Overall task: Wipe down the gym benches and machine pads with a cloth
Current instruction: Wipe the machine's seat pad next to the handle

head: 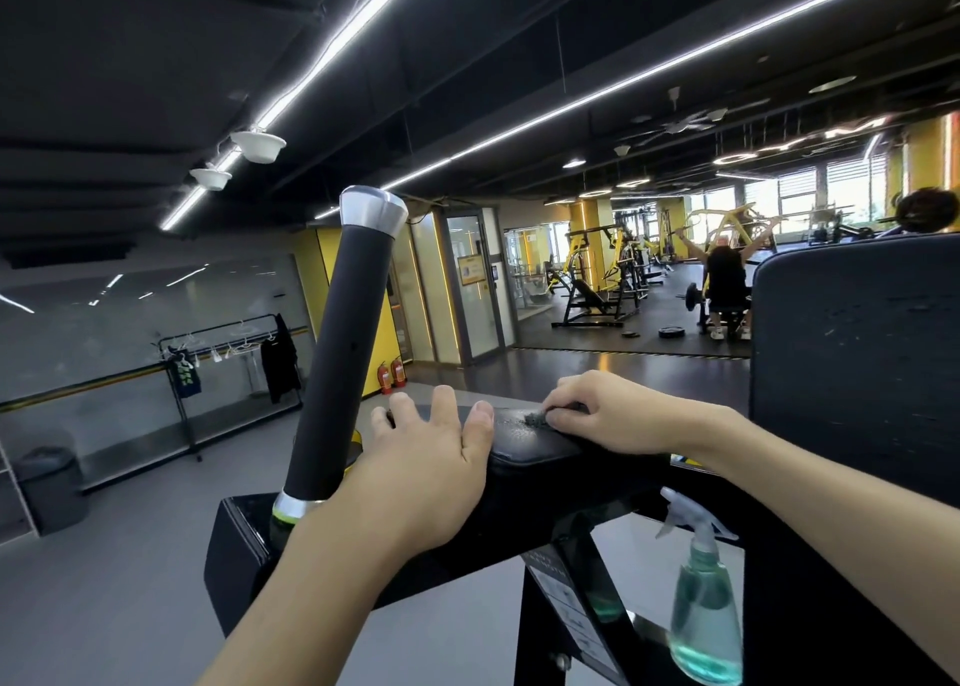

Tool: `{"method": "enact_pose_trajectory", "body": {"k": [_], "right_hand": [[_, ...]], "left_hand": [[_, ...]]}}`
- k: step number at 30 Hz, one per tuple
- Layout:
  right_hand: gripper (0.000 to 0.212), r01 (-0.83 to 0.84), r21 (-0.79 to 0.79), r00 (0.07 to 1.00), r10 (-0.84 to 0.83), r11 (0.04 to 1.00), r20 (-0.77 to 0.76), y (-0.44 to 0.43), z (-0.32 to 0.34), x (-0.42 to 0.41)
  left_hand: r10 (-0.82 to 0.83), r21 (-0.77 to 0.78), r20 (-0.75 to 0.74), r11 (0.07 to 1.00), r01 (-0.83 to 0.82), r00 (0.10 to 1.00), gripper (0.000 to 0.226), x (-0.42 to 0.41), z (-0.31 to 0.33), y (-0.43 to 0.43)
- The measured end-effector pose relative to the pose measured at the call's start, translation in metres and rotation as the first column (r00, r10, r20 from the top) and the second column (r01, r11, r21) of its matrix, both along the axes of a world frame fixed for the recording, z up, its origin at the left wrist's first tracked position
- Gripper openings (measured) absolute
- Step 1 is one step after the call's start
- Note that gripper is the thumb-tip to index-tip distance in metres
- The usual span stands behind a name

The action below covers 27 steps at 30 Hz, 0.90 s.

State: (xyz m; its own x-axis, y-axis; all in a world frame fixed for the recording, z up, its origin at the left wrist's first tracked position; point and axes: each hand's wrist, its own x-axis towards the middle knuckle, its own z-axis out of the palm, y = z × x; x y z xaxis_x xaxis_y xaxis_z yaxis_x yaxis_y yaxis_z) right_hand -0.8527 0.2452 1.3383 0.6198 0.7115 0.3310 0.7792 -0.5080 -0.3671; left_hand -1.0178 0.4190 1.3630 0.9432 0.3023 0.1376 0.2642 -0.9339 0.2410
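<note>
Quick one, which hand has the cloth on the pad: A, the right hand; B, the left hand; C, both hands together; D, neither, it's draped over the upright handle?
A: the right hand curls its fingers on the grey cloth against the black pad, while the left hand lies flat on the pad, holding nothing.

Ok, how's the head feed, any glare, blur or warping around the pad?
Head view: wide-angle warping bends the ceiling light strips; the pad is sharp with a sheen; windows blow out; the dark cloth under the right hand barely shows.
</note>
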Motion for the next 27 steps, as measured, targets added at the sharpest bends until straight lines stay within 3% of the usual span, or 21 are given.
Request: {"method": "enact_pose_trajectory", "body": {"k": [5, 8, 12, 15, 21, 24, 27], "right_hand": [[0.026, 0.105, -0.097, 0.994, -0.106, 0.990, -0.010, -0.012, -0.002, 0.003], [0.025, 0.017, -0.044, 1.000, -0.016, 0.999, 0.018, -0.010, 0.000, -0.010], [0.024, 0.031, 0.036, 0.999, -0.029, 0.999, -0.036, -0.023, -0.007, -0.012], [0.025, 0.117, -0.015, 0.993, -0.117, 0.993, -0.013, -0.026, -0.009, -0.011], [0.023, -0.040, 0.106, 0.999, 0.038, 0.993, 0.025, -0.028, -0.010, -0.032], [0.024, 0.063, 0.053, 0.998, -0.064, 0.997, 0.018, -0.035, -0.011, -0.027], [0.025, 0.038, 0.058, 0.996, -0.042, 0.998, 0.078, -0.027, -0.008, -0.036]], "left_hand": [[0.025, -0.049, 0.020, 0.999, -0.024, 0.999, 0.060, 0.000, -0.001, 0.002], [0.027, -0.057, 0.012, 0.998, -0.027, 1.000, 0.070, -0.001, -0.001, 0.002], [0.084, -0.170, 0.101, 0.983, -0.066, 0.991, 0.045, -0.005, 0.004, -0.003], [0.082, -0.122, 0.109, 0.990, -0.069, 0.991, 0.042, -0.004, 0.004, -0.006], [0.012, 0.001, 0.032, 1.000, -0.012, 0.999, 0.044, -0.003, 0.002, -0.002], [-0.010, 0.067, 0.060, 0.998, 0.006, 0.998, 0.059, 0.004, -0.003, 0.008], [-0.071, 0.216, -0.006, 0.974, 0.071, 0.997, 0.100, 0.008, -0.006, 0.013]]}}
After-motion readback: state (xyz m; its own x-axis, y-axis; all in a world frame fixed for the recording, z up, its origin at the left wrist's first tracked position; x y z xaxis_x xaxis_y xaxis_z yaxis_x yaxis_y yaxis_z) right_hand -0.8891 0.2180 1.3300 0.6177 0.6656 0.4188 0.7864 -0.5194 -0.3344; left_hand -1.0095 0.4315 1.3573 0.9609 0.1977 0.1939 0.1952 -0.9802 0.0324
